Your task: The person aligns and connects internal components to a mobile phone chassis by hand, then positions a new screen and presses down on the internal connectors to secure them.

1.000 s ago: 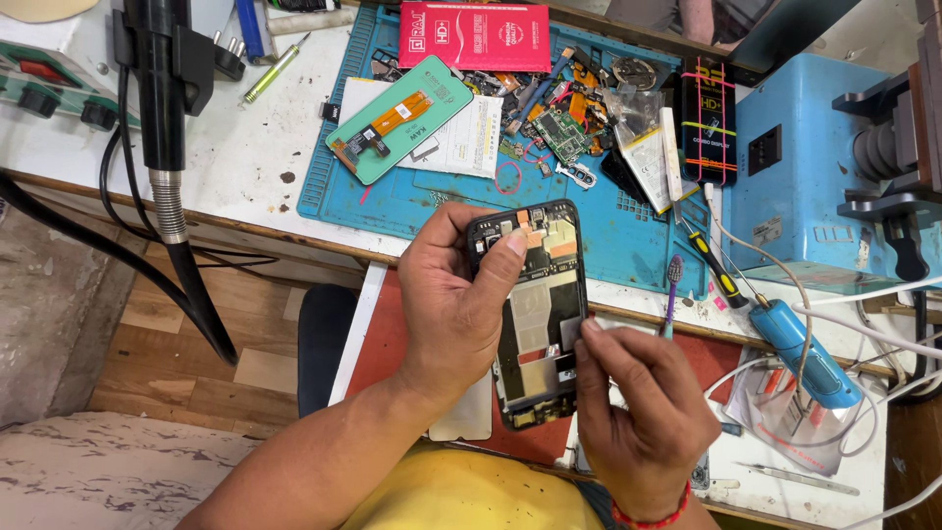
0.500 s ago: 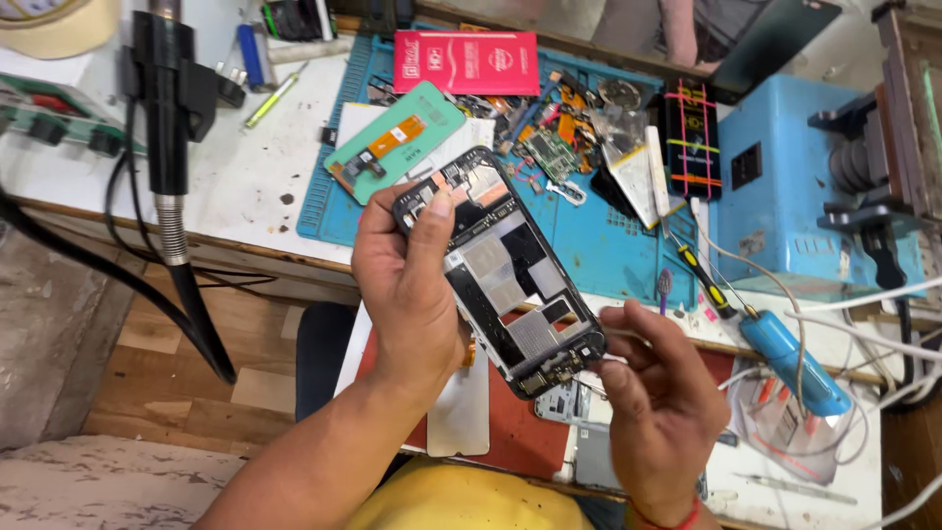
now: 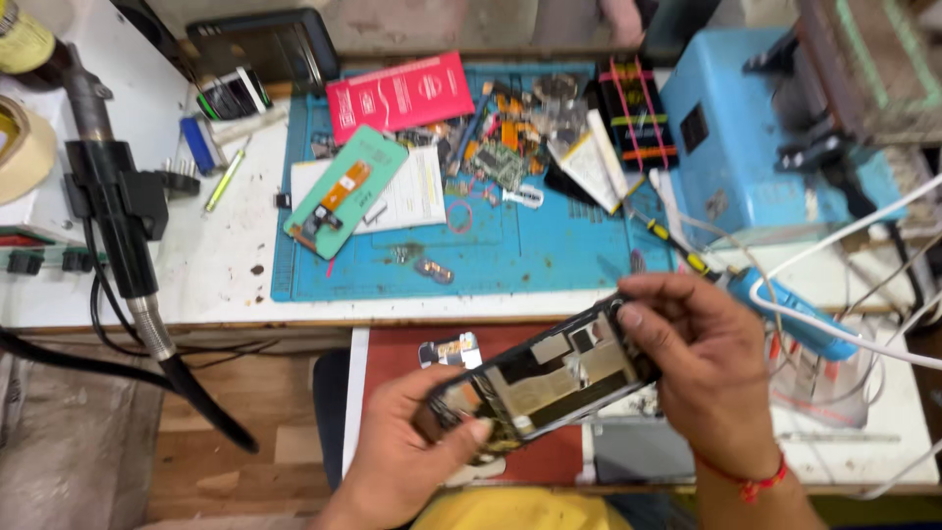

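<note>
A: Where's the phone [image 3: 545, 378]?

B: Held in front of the counter [image 3: 211, 265], back off, insides up, lying slantwise betw. both hands.

A: Grip?

B: Left hand [image 3: 407, 447] has the lower end, fingers [image 3: 478, 432] curled shut round the edge. Right hand [image 3: 702, 363] clamps the upper end, thumb on top.

A: Nearby?

B: Blue mat [image 3: 510, 255] w/ a green screen part [image 3: 343, 191], red packet [image 3: 399, 96], circuit bits. Black hot-air tool [image 3: 113, 211] at left, blue box [image 3: 751, 147] at right.

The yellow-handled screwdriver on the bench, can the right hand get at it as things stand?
Probably not at once: the right hand grips the opened phone. The screwdriver lies uncovered just beyond it.
</note>
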